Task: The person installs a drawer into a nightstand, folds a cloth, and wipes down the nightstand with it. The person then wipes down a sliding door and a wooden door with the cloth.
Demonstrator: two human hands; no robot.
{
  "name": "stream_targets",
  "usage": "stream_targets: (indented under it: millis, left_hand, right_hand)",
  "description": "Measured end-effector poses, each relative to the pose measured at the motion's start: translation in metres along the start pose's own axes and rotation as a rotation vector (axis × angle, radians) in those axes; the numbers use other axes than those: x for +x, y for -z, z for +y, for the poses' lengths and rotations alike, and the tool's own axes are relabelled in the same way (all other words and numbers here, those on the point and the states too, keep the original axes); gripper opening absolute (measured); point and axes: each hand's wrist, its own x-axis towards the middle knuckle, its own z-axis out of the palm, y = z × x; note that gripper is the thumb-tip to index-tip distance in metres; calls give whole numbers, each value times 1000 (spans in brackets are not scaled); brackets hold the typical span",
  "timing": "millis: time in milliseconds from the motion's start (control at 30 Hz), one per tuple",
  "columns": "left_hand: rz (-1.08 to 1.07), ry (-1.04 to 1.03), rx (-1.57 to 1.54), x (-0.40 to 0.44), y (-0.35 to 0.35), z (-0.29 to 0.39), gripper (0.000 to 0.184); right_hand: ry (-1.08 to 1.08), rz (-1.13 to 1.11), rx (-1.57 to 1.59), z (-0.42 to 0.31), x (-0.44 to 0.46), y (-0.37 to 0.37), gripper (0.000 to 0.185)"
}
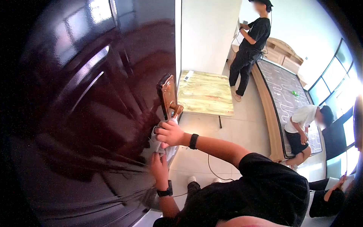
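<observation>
A dark, glossy door point(94, 113) fills the left of the view, with a bronze handle plate point(166, 94) near its edge. Below the door handle point(177, 109), a pale, crumpled cloth or plastic point(155, 143) hangs around the lower part of the handle. My right hand point(170, 133) is closed on this pale material just under the handle. Lower down, my left hand point(159, 166) pinches the bottom of the same material with its fingertips. Both wrists wear black bands. The material hides the lower end of the handle plate.
Behind the door edge stands a low table point(206, 92) with a white remote point(188, 75) on it. A person in black stands beyond it. Another person in a white shirt sits on the bed point(270, 113). Part of a third person shows at the lower right. A cable crosses the floor.
</observation>
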Motion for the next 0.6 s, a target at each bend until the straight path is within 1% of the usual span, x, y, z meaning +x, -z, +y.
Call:
stream_targets:
  millis: [33, 67, 133, 167, 200, 233, 267, 333, 400, 467, 500, 533, 567, 600]
  left_hand:
    - [-19, 64, -68, -1, 1, 1, 28]
    - [-28, 70, -46, 0, 5, 2, 28]
    - [-272, 234, -36, 5, 20, 5, 27]
    - [-269, 240, -6, 6, 29, 11, 27]
    - [-143, 143, -67, 9, 44, 27, 26]
    - [-16, 40, -130, 16, 55, 41, 25]
    - [-10, 40, -105, 20, 75, 54, 25]
    - [132, -11, -74, 28, 114, 88, 30]
    - [408, -153, 12, 33, 150, 116, 43]
    - [642, -147, 56, 30, 174, 146, 55]
    - [706, -171, 196, 27, 183, 146, 56]
    - [827, -238, 284, 29, 186, 151, 56]
    - [872, -236, 427, 27, 188, 152, 57]
    - [918, -231, 571, 24, 188, 150, 57]
  right_hand:
    - [-41, -13, 15, -4, -4, -3, 32]
    - [-113, -141, -17, -8, -10, -5, 33]
    - [-186, -38, 93, -10, -4, -1, 35]
    - [-262, 39, 212, -11, 2, -1, 37]
    - [-337, 117, 332, -13, 11, -1, 39]
    - [-396, 190, 375, -12, 30, 8, 38]
    - [-435, 321, 392, -16, 57, 14, 32]
    - [-390, 477, 393, -22, 118, 40, 28]
    - [-303, 613, 388, -25, 182, 71, 26]
    - [-276, 728, 400, -25, 233, 98, 28]
    - [-246, 787, 410, -24, 251, 107, 29]
    - [-216, 843, 421, -23, 262, 111, 30]
    - [-191, 813, 411, -21, 263, 109, 35]
    - [-183, 821, 436, -25, 255, 105, 35]
